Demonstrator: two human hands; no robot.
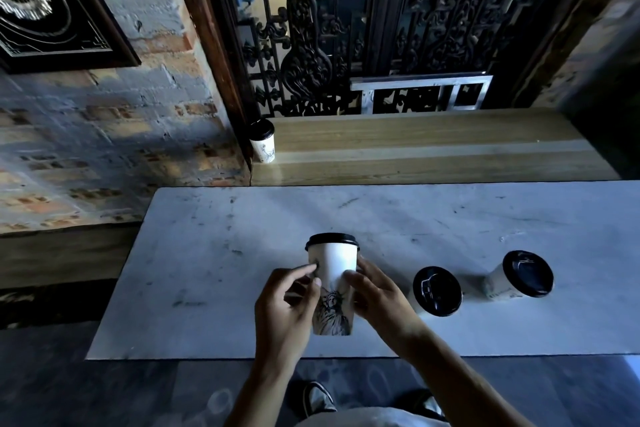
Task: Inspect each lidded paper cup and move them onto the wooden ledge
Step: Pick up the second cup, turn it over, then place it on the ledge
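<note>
A white paper cup (334, 274) with a black lid and a Statue of Liberty drawing is held upright above the white table, between both hands. My left hand (287, 302) grips its left side with fingertips. My right hand (377, 295) holds its right side. Two more lidded cups (437, 291) (523, 276) stand on the table to the right. One lidded cup (263, 144) stands at the left end of the wooden ledge (433, 146).
The white marble table (207, 270) runs from left to right in front of me. Behind the ledge is a dark carved wooden screen (381, 28). A brick wall (104, 132) with a framed picture is at the left. My shoes show on the floor below.
</note>
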